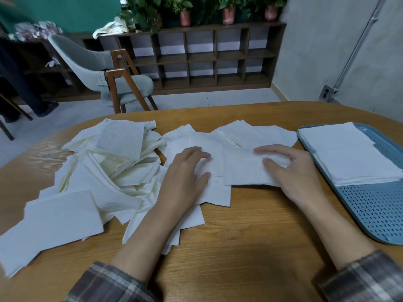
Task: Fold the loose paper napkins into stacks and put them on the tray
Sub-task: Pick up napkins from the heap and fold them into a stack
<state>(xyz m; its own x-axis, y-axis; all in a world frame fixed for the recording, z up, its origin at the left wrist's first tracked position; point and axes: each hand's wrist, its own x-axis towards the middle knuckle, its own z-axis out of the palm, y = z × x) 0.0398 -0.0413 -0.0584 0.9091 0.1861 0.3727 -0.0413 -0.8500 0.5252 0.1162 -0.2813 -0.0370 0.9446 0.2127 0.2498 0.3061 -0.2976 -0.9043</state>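
Cropping: tray (370,205) runs off the right edge; the nearest sheets of the pile (113,162) are cut at the left edge; both forearms leave at the bottom, in plaid sleeves (113,284).
Hidden: sheets under the left palm are covered and their layers cannot be counted. The stack (349,153) conceals the tray's far half.
Blur: fingertips of both hands are smeared, so exact contact points are hard to read. Plants (185,9) on the shelf (196,55) are soft and cut off at the top.
Left hand (185,171): released, palm down, fingers nearly straight and pointing away, thumb spread to the right. It presses flat on overlapping sheets at bench centre.
Right hand (290,168): grasping; fingers and thumb curve leftward with paper gathered between them, pinching the right part of the napkin (244,171).
Napkin: white, lying flat between the two hands, its near edge over bare bench (239,247), overlapping the sheets below the left hand.
Pile: loose and rumpled, spread across the bench's left half, touching the centre sheets.
More loose sheets (257,131): beyond the hands, near the tray.
Tray: blue, perforated, on the bench at right, just beside the right hand.
Stack: white, squared, lying on the tray's far end.
Background: chair (98,68) on the floor beyond the bench.
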